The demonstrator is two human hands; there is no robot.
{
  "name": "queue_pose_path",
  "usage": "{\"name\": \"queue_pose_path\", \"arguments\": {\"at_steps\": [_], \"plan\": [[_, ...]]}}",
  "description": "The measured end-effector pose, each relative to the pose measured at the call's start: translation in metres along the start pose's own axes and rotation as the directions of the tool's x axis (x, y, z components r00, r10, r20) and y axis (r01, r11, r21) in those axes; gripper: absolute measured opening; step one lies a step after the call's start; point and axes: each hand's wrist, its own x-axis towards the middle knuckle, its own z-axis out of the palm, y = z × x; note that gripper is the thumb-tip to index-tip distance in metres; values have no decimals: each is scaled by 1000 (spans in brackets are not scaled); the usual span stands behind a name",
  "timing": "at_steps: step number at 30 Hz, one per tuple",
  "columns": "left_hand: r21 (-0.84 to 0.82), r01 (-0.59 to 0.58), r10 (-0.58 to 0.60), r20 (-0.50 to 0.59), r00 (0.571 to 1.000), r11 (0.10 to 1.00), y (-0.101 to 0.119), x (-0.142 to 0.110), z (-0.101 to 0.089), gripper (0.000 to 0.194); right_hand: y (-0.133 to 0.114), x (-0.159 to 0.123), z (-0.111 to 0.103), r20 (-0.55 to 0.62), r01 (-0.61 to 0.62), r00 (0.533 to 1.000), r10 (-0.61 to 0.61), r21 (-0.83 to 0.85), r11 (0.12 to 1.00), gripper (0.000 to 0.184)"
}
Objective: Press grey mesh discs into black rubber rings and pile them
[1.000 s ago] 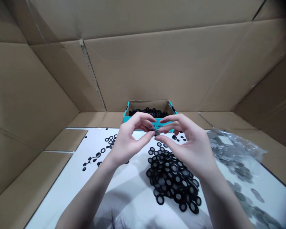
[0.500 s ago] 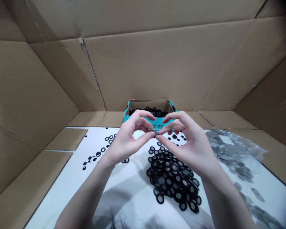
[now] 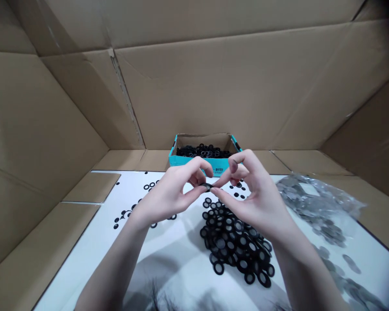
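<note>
Between the fingertips of both hands is a small black ring (image 3: 208, 186) with a greyish middle, held above the white table. My left hand (image 3: 178, 186) pinches its left side between thumb and fingers. On the other side, my right hand (image 3: 251, 190) is closed on its edge with thumb and index finger, the other fingers curled up. Below my right hand lies a heap of black rings (image 3: 233, 242) with pale grey mesh-like centres. Past the hands stands a turquoise cardboard box (image 3: 181, 161) holding many black rings.
A clear plastic bag (image 3: 337, 196) of grey discs lies at the right, with loose grey discs (image 3: 329, 231) spilling nearer. Loose black rings and dots (image 3: 126, 214) are scattered at the left. Tall cardboard walls (image 3: 194, 95) surround the white table (image 3: 168, 268).
Both hands have lowered slightly, and the ring between them has tilted so its black rim shows. My right index finger has shifted on its edge.
</note>
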Motion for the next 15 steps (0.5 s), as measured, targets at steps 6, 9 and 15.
{"name": "queue_pose_path", "arguments": {"at_steps": [6,9,15], "plan": [[24,7,-6,-45,999,1000,-1,1,1,20,2,2,0,11,-18,1000,18,-46,999,29],[-1,-9,9,-36,999,1000,-3,1,2,23,3,4,-3,43,-33,998,35,-53,998,26],[-104,-40,33,-68,997,994,-3,4,5,23,2,4,-2,-17,-42,999,42,13,999,25]]}}
